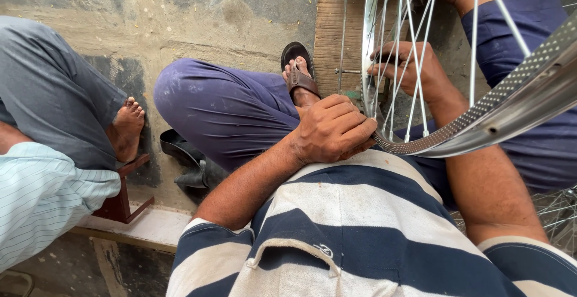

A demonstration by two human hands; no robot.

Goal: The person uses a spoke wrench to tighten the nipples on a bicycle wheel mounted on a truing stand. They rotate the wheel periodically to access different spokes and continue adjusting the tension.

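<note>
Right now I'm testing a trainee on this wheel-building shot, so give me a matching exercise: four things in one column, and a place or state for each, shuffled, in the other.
Things:
1. left hand
2. right hand
3. brown sandal
4. bare foot

Places or states:
A. reaching in among the spokes
B. on the concrete floor, at the left
C. gripping the wheel rim at its lowest part
D. worn on a foot, beside the wooden board

Pairs: 1-C, 2-A, 3-D, 4-B
</note>
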